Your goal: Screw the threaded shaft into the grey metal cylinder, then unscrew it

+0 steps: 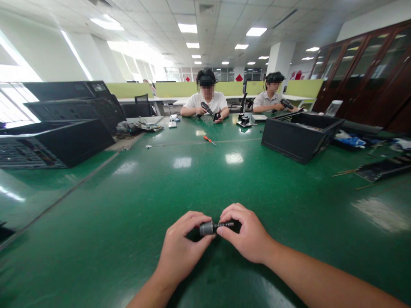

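Note:
Close to me, over the green table, my left hand (189, 239) is closed around a dark grey cylinder (206, 228), thumb below and fingers above. A thin, ridged metal shaft (225, 224) extends from the cylinder's right side. The thumb and fingers of my right hand (245, 233) pinch this shaft, with its tip showing past the thumb. Cylinder and shaft lie roughly level and in line. It looks like a small motor or a drill chuck with a bit, but I cannot tell which. My palms hide part of it.
An orange-handled screwdriver (209, 140) lies mid-table. A black computer case (298, 134) stands at right; more dark cases (86, 139) are at left. Across the table, one person (205, 100) holds a power drill (207, 108) and a dark part; another person (272, 96) holds a drill too.

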The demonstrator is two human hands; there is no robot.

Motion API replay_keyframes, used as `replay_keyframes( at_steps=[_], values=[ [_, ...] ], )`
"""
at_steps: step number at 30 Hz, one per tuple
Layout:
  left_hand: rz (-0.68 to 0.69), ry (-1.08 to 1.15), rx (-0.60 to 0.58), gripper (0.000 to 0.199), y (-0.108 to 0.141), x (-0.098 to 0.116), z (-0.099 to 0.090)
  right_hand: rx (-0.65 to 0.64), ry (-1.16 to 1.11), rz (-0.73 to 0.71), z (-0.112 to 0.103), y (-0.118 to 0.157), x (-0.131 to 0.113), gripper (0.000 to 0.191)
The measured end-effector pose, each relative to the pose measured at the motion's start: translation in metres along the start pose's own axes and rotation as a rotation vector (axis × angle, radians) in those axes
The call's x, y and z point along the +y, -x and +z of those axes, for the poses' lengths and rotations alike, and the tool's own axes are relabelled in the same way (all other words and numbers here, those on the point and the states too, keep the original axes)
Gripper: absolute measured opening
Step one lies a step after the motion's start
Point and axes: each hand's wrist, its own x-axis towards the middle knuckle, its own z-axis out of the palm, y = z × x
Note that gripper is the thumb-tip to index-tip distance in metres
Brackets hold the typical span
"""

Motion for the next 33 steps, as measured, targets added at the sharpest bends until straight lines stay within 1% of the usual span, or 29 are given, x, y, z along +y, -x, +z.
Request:
replay_keyframes(
  at_steps=[11,25,33],
  values=[
    [0.01,-0.006,0.009,0.021,-0.001,0.0008,0.0003,0.0,0.003,0.008,0.0008,-0.0001,-0.0003,0.007],
    [-0.004,-0.003,0.009,0.015,-0.0023,0.0017,-0.0011,-0.015,0.024,0.024,0.0001,0.0003,-0.0017,0.006],
    [-0.015,-0.01,0.01,0.018,-0.0008,0.0001,-0.0013,-0.007,0.033,0.045,-0.0013,-0.0005,-0.0032,0.005]
  ],
)
